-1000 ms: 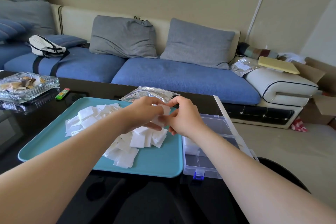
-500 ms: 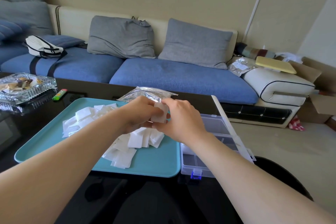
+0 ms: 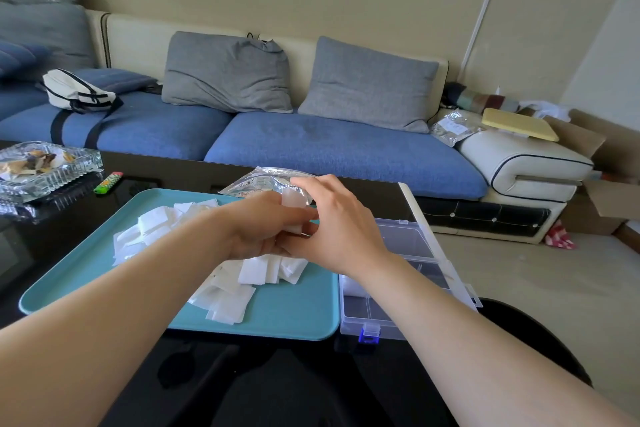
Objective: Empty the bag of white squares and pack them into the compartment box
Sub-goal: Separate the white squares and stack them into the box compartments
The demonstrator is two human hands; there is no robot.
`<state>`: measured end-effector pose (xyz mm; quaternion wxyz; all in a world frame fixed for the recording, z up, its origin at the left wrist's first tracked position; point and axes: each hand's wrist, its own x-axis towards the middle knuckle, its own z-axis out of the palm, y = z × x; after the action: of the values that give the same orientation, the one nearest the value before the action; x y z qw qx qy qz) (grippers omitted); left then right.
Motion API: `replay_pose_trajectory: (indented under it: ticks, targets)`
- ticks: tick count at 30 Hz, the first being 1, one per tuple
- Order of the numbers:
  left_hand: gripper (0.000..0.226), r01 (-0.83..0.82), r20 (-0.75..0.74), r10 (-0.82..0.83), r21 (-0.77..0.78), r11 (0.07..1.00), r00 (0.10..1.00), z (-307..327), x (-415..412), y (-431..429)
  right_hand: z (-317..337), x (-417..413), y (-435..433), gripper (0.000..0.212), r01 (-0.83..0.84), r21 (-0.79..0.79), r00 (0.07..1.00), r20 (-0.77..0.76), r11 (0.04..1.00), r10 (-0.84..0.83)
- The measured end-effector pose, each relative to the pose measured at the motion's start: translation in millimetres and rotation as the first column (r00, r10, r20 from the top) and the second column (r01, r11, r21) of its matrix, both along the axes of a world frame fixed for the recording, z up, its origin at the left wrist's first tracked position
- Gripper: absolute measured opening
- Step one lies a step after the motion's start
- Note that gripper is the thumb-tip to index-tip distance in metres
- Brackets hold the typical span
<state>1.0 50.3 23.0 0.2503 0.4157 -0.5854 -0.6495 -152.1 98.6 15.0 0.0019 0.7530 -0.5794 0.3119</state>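
Both left hand (image 3: 261, 230) and right hand (image 3: 341, 232) pinch white squares (image 3: 292, 200) over tray (image 3: 86, 260), box (image 3: 408, 239) beside, bag (image 3: 263, 181) behind

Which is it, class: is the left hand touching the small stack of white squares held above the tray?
Touching. In the head view the left hand grips the stack of white squares at its lower end.

Home living room, blue sofa (image 3: 311, 146) with grey cushions (image 3: 367, 85), black coffee table (image 3: 166, 177)
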Motion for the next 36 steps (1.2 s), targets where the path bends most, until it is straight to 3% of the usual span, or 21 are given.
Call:
replay_pose_trajectory:
  ticks: [6, 10, 16, 19, 25, 29, 33, 36]
  targets:
    - [0.027, -0.042, 0.049, 0.045, -0.063, 0.997, 0.998, -1.6, -3.4, 0.9, 0.6, -1.3, -2.2, 0.056, 0.103, -0.044, 0.990, -0.088, 0.994, -0.106]
    - [0.032, -0.035, 0.103, 0.045, -0.099, 0.994, 0.994, -3.3, -2.6, 1.1, 0.7, -2.2, -1.8, 0.077, -0.001, -0.043, 0.998, -0.056, 0.999, -0.001]
    - [0.016, -0.036, 0.093, 0.048, -0.131, 0.991, 0.994, -2.8, -5.8, 2.2, 1.5, -0.2, 0.5, 0.059, -0.003, -0.012, 1.000, -0.001, 1.000, 0.003]
    - [0.023, 0.001, 0.103, 0.012, -0.129, 0.992, 0.995, -0.7, -6.9, 4.8, 1.3, -1.7, 0.5, 0.055, -0.021, -0.011, 1.000, -0.002, 1.000, 0.021]
    - [0.026, 0.009, 0.135, 0.012, -0.149, 0.989, 0.991, -2.5, -4.5, 4.7, -5.7, -3.2, -4.9, 0.074, -0.161, 0.059, 0.985, 0.069, 0.985, 0.157]
    - [0.031, -0.018, 0.317, 0.110, -0.278, 0.960, 0.942, -3.2, 2.0, -1.5, -6.6, -1.6, -4.9, 0.063, -0.121, 0.106, 0.985, 0.135, 0.987, 0.106]
    - [0.018, -0.152, 0.399, 0.321, -0.399, 0.904, 0.859, -2.2, 9.0, -7.6, -19.3, 4.2, -9.2, 0.036, 0.009, 0.272, 1.000, -0.030, 0.962, -0.001]
    - [0.019, -0.192, 0.420, 0.395, -0.447, 0.874, 0.817, -1.3, 14.7, -11.4, -26.6, 12.9, -6.6, 0.024, 0.029, 0.319, 0.988, -0.153, 0.947, 0.022]
